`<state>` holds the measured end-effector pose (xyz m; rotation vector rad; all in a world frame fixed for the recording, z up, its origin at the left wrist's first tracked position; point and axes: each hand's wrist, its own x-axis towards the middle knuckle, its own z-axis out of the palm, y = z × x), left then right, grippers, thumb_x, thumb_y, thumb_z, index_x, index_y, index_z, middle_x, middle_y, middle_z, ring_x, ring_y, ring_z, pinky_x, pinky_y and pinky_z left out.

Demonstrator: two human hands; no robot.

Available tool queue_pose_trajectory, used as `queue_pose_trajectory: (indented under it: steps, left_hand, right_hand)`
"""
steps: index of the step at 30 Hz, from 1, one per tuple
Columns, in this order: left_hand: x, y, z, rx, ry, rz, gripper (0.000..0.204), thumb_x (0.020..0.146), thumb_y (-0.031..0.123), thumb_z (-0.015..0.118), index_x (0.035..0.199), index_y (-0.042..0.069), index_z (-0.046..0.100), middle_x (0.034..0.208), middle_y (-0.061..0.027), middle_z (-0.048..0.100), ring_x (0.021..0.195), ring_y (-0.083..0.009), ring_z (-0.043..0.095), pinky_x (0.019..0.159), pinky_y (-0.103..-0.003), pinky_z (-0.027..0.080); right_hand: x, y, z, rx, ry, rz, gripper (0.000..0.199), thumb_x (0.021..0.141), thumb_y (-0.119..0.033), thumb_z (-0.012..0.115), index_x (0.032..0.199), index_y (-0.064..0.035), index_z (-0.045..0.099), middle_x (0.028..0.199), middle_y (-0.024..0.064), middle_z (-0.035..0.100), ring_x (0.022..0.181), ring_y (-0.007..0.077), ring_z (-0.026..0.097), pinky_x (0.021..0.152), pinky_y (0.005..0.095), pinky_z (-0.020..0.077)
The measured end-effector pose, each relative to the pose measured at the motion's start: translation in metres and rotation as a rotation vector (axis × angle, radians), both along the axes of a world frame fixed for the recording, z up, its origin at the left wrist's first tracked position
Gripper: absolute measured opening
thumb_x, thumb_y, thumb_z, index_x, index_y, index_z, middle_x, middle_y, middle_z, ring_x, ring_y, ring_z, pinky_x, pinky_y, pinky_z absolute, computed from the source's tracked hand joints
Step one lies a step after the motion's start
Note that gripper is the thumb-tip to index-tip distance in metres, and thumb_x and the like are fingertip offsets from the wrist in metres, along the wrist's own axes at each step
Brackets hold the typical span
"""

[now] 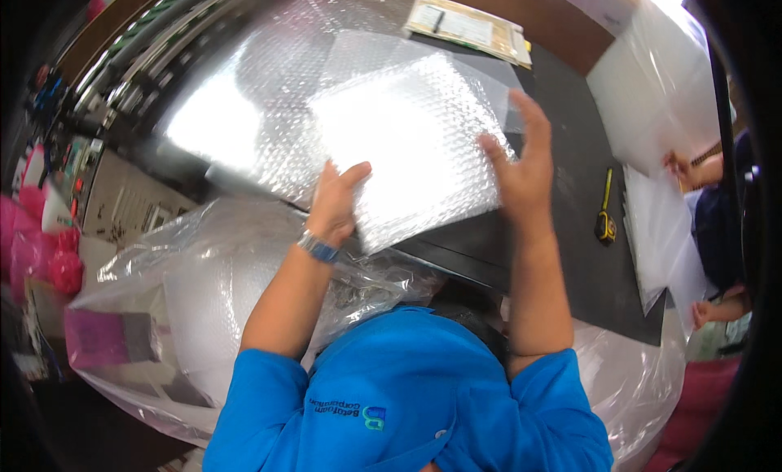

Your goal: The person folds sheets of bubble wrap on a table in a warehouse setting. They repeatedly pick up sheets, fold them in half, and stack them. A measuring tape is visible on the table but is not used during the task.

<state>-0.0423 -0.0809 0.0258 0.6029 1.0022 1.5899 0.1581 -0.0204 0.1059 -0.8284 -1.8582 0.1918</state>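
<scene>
Fingers of the left hand [334,201] pinch the bubble sheet [415,166] at its near left edge, thumb on top, the rest mostly hidden; a watch [318,247] circles that wrist. Fingers of the right hand [525,171] stand spread, thumb at the sheet's right edge; whether it presses there, I cannot tell. The sheet tilts between both hands, likely because such limp film would fold if held at one side. Left of the sheet and nearer the body, a clear bag [208,268] bulges. Right of the sheet, a tape measure [605,228] lies on the mat [562,256], perhaps for easy reach. Beyond the sheet spreads more bubble wrap [289,44], then a paper stack [472,26], apparently set out of the hands' way. Far right of the sheet, another person's hand [688,171] is at clear film [656,97].
</scene>
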Motion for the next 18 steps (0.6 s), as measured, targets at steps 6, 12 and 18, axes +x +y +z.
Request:
queue_pose_trajectory:
  steps: [6,12,18]
  left_hand:
    - [0.016,-0.019,0.020,-0.053,0.119,-0.221,0.053,0.075,0.009,0.058,0.121,-0.001,0.034,0.111,-0.0133,0.049,0.100,-0.0210,0.050,0.082,-0.033,0.044]
    - [0.021,-0.009,0.003,-0.137,-0.010,-0.168,0.045,0.080,0.012,0.054,0.119,-0.004,0.037,0.110,-0.0154,0.050,0.099,-0.0262,0.052,0.083,-0.037,0.045]
    - [0.004,0.012,0.061,0.027,-0.342,-0.069,0.041,0.089,0.025,0.040,0.118,-0.004,0.039,0.112,-0.0181,0.051,0.101,-0.0298,0.052,0.086,-0.040,0.044]
  right_hand:
    - [0.065,0.040,-0.078,-0.972,0.314,0.437,0.074,0.078,-0.049,0.055,0.128,-0.0005,0.031,0.129,0.0188,0.035,0.121,0.0269,0.032,0.100,0.0353,0.0243]
    - [0.054,0.030,-0.048,-0.697,0.504,0.466,0.067,0.078,-0.045,0.058,0.127,-0.0069,0.034,0.125,0.0106,0.037,0.115,0.0240,0.037,0.095,0.0331,0.0302]
    - [0.087,0.048,-0.072,-0.869,0.867,0.164,0.048,0.083,-0.038,0.053,0.119,-0.0072,0.042,0.109,0.0061,0.045,0.098,0.0144,0.045,0.080,0.0286,0.0362]
